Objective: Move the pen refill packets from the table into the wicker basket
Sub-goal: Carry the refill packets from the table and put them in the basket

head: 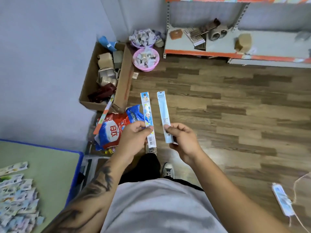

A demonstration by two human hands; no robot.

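My left hand pinches a long pen refill packet with a printed front, held upright over the floor. My right hand pinches a second pale blue refill packet next to it, plain back side showing. The two packets stand nearly parallel, a little apart. A heap of several more refill packets lies on the green table at the lower left. At the lower right edge another packet lies beside thin curved wicker strands; no basket body shows in view.
A blue-edged table corner is at my left. A cardboard box of goods, a red-and-blue bag and pink baskets sit by the wall. An orange-edged shelf stands ahead. My shoes are on the wood floor.
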